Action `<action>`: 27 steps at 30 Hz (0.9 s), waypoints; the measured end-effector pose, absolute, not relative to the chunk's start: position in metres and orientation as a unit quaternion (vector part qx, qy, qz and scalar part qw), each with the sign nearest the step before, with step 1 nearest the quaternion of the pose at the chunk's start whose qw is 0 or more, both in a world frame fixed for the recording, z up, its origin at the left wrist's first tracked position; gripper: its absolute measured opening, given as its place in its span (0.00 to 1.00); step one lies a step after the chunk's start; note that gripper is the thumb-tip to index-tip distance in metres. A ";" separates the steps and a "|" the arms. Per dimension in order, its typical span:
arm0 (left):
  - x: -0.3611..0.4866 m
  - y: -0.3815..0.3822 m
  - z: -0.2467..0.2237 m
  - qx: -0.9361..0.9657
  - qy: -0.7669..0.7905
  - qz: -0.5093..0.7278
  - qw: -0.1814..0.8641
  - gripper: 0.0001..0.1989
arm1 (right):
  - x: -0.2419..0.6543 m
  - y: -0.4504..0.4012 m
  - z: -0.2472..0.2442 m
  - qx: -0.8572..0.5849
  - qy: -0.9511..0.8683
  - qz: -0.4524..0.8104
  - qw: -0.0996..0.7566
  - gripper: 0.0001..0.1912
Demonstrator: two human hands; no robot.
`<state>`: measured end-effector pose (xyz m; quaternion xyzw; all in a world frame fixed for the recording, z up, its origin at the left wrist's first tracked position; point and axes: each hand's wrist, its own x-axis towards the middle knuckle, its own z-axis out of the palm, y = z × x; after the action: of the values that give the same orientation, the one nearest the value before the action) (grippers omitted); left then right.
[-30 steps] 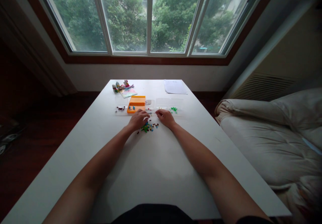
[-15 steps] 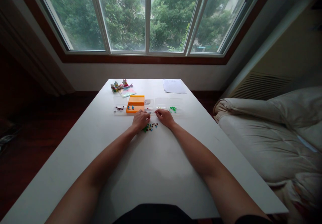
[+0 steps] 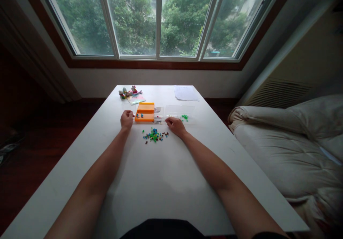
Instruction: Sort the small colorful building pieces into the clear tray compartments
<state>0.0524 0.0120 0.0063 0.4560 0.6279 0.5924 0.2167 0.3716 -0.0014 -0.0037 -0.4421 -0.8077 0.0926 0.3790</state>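
My left hand (image 3: 127,119) is closed, fingers bent together, just left of the orange box (image 3: 145,117), over the clear box's left end; whatever it grips is too small to make out. My right hand (image 3: 175,125) rests closed beside the right clear box (image 3: 174,110), its fingertips pinched on something I cannot make out. Between and nearer than the hands lies a loose pile of small green, blue, yellow and brown pieces (image 3: 154,135). A few blue pieces (image 3: 140,115) sit in the orange box, and green pieces (image 3: 184,117) lie in the right clear box.
Small figures (image 3: 134,89) and a pastel sheet (image 3: 136,99) stand at the back left of the white table (image 3: 166,181). White paper (image 3: 186,93) lies at the back right. A cushioned sofa (image 3: 278,142) is right of the table, and a window is beyond it.
My left hand has moved left from above the pile to the orange box's left side, uncovering the pile and covering the dark pieces there. My right hand has barely moved.
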 end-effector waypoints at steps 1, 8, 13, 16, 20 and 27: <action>0.043 0.016 0.004 0.414 0.623 0.622 0.231 0.08 | 0.372 -0.001 -0.004 -0.441 -0.808 0.093 0.380 0.10; 0.021 0.021 0.001 0.333 0.572 0.684 0.306 0.13 | 0.373 0.000 -0.006 -0.444 -0.807 0.097 0.375 0.10; 0.029 0.018 0.003 0.378 0.578 0.661 0.295 0.15 | 0.373 -0.001 -0.005 -0.442 -0.807 0.098 0.380 0.10; 0.035 0.014 0.009 0.467 0.593 0.600 0.264 0.14 | 0.372 -0.002 -0.003 -0.443 -0.806 0.099 0.379 0.10; 0.042 0.004 0.027 0.649 0.587 0.423 0.236 0.13 | 0.371 -0.004 -0.001 -0.450 -0.806 0.098 0.373 0.10; 0.048 -0.008 0.040 0.810 0.526 0.107 0.236 0.09 | 0.370 -0.004 -0.001 -0.453 -0.804 0.098 0.373 0.10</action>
<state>0.0479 -0.0080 0.0405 0.8101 0.5260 0.1070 0.2358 0.3699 -0.0041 -0.0008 -0.4531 -0.8037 0.0981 0.3730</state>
